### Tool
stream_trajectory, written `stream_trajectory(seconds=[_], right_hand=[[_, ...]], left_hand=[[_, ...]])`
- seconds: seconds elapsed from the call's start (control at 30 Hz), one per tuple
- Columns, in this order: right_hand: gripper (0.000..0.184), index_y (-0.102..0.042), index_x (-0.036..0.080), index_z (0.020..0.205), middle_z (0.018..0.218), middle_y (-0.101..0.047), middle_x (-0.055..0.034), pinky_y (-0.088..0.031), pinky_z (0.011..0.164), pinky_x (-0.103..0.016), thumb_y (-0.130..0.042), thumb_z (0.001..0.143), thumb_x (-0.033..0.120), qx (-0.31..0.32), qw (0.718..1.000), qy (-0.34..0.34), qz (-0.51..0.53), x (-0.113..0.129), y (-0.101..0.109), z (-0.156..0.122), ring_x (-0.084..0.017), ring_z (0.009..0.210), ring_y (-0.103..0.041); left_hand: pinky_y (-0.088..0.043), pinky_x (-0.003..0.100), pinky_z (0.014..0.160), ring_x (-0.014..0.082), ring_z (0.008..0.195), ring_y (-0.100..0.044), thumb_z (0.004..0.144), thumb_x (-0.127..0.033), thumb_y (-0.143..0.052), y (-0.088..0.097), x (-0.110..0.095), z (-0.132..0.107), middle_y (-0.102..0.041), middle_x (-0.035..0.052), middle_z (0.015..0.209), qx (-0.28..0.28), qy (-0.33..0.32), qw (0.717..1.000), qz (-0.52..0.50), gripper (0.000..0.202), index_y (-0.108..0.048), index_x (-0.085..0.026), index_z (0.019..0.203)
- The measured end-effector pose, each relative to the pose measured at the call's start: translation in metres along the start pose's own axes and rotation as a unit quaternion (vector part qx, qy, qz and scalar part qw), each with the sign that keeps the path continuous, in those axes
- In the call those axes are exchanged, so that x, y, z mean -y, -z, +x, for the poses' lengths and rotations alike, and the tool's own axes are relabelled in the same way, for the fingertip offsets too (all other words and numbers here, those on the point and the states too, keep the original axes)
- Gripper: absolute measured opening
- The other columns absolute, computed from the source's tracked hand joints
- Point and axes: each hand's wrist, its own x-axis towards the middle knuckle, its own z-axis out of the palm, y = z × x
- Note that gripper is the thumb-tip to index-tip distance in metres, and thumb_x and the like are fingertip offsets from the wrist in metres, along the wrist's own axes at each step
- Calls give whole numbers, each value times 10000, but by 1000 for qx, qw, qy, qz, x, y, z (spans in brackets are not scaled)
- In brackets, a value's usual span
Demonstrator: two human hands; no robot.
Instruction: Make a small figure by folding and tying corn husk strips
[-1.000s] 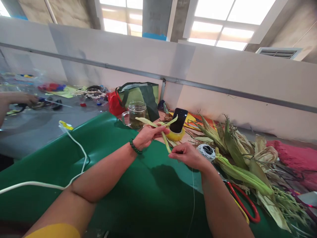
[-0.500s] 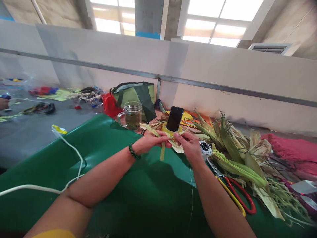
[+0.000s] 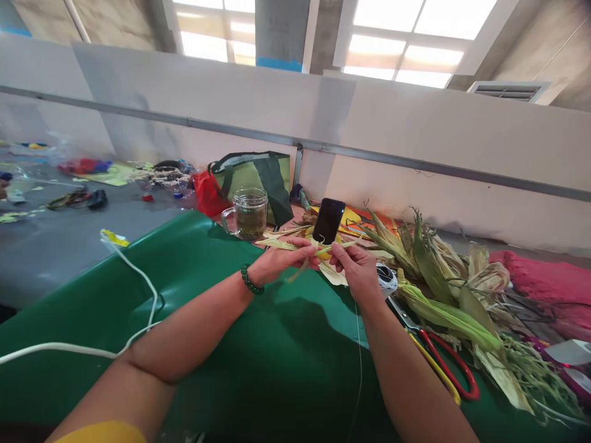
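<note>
Before the phone (image 3: 329, 220), husk strip (image 3: 282, 244), long axis sideways

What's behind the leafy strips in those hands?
Behind the strips is a phone, with something yellow at its foot. The strips, left hand and right hand partly cover the yellow, so its full shape is hidden.

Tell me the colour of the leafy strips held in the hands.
The leafy strips are pale yellow-green, as the head view, the only one, shows.

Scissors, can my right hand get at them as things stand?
Probably yes, once the right hand lets go of the husk strips: the scissors lie mostly uncovered beside the right forearm.
</note>
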Motion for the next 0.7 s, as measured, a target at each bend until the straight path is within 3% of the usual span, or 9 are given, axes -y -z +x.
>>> stream_trajectory(seconds=[0.1,0.23,0.33,0.43,0.57,0.63,0.7], right_hand=[[533,-645,179,567,509,-581,-16,-362,463,-265,-615,730,686,36,999,-3,-22,1,1,-1,-104,441,-447],[515,-641,175,588,501,-520,6,-304,457,-257,-598,736,666,187,978,-21,-89,-2,-7,-7,-105,467,-411],[478,-476,196,488,476,-356,49,-240,465,-254,-630,735,575,226,966,13,-124,-6,-17,-12,-84,478,-304],[538,-324,209,459,480,-247,60,-199,464,-262,-568,778,566,262,956,33,-123,-8,-20,-14,-79,476,-237],[538,-313,210,469,476,-236,62,-187,451,-261,-548,795,567,328,934,19,-141,-8,-14,-14,-79,471,-224],[538,-337,204,463,463,-252,60,-186,448,-261,-552,813,552,334,926,23,-174,-6,-10,-15,-79,464,-225],[512,-430,193,468,455,-329,51,-209,462,-263,-578,824,531,276,935,62,-213,-3,-5,-15,-84,465,-273]], left_hand=[[-495,242,664,136,656,-654,667,-493,-795,-2,0,1,-683,30,654,-17,-20,1000,13,408,-654,-120,750],[-507,246,706,138,717,-666,626,-424,-836,-2,1,3,-704,29,727,-54,-10,997,-45,400,-631,-125,797],[-513,264,752,150,788,-678,539,-282,-890,-4,2,2,-717,33,820,-88,8,992,-85,451,-602,-133,852],[-517,288,782,158,809,-671,566,-250,-866,-5,2,3,-704,37,833,-93,-10,993,-78,373,-623,-128,822],[-524,286,768,162,811,-658,611,-296,-821,-3,1,5,-694,52,847,-86,-50,994,-36,258,-679,-113,727],[-528,287,759,171,813,-660,619,-311,-812,0,-1,5,-701,54,838,-78,-59,995,-6,256,-700,-117,742],[-526,279,740,168,786,-658,628,-325,-810,3,-4,5,-705,51,798,-73,-67,994,36,273,-709,-119,777]])
